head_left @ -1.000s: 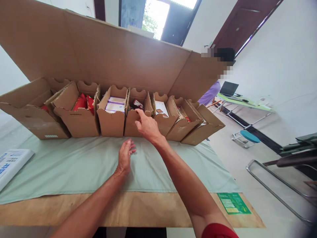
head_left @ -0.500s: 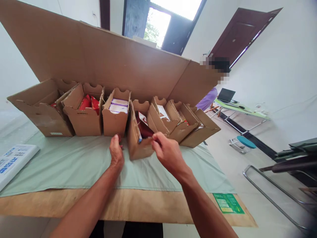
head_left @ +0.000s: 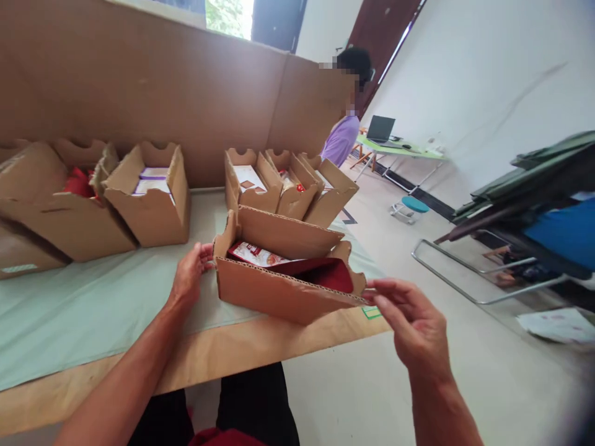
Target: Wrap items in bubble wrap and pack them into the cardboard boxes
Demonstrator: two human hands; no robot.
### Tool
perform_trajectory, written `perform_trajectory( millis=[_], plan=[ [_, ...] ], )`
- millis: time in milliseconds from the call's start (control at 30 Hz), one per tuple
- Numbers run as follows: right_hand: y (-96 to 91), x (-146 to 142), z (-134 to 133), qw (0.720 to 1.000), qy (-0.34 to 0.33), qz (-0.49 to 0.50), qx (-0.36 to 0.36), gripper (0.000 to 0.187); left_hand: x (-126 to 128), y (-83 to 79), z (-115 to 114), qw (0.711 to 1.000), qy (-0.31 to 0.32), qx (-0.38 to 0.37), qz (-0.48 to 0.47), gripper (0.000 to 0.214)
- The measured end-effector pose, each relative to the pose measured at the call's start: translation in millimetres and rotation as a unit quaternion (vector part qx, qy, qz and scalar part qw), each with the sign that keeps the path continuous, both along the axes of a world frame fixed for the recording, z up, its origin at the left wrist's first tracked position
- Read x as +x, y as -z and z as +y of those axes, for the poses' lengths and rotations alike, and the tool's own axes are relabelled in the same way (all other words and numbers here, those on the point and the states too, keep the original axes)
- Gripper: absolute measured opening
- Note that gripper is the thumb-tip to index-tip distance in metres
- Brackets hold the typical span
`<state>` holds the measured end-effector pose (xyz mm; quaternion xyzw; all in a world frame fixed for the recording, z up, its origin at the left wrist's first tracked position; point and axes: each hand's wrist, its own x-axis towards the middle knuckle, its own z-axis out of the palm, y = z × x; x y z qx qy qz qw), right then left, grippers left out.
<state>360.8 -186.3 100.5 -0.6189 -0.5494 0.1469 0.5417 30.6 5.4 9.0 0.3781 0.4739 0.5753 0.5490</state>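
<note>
Box: narrow brown corrugated cardboard box (head_left: 279,291), flat red packet (head_left: 325,274) inside.
Left hand (head_left: 189,272): grip pinching its 9 o'clock end.
Right hand (head_left: 411,316): grip pinching its 3 o'clock corner.

Diffuse daylight from sunlit window (head_left: 224,8) at 12 o'clock; faint shadow under long brown cardboard box (head_left: 279,291); edges warped.

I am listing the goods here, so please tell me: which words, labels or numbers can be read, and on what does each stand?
No text here can be read.
Print on the red and white packet in the cardboard box that left hand and right hand hold: blurred.
The green sticker at the table edge: mostly hidden.
The pale label on the far-left box: too small.
The white packs: too small.
</note>
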Motion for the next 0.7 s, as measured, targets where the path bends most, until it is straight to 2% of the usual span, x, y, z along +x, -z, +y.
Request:
perform_trajectory(
  millis=[67,133,200,267,367,467,567,700],
  plan=[
    [25.1,0,-13,0.999,-0.037,0.011,-0.023,0.037,2,-7.0,-17,0.998,0.069,-0.002,0.011,0.054],
    [46.0,-7,-18,0.997,-0.053,-0.02,-0.06,0.05,3,-13.7,-37,0.991,0.129,-0.006,0.02,0.057],
    [59.6,-18,-13,0.994,-0.046,-0.059,-0.08,0.056,4,-18.7,-57,0.988,0.152,-0.009,0.021,0.062],
    [65.0,-29,-3,0.993,-0.035,-0.077,-0.077,0.048,9,-21.2,-74,0.99,0.138,-0.013,0.014,0.067],
    [62.1,-34,16,0.996,-0.023,-0.067,-0.058,0.031,25,-21.1,-90,0.993,0.121,-0.01,0.001,0.068],
    [55.7,-12,38,0.998,-0.014,-0.049,-0.041,0.028,51,-20.8,-86,0.989,0.141,0.03,-0.005,0.065],
    [53.0,26,69,0.999,-0.028,0.008,-0.028,0.033,79,-23.9,-64,0.98,0.177,0.082,0.029,0.066],
    [62.2,64,110,0.993,-0.052,0.091,-0.044,0.047,102,-23.1,-34,0.967,0.225,0.065,0.102,0.075]
  ],
)
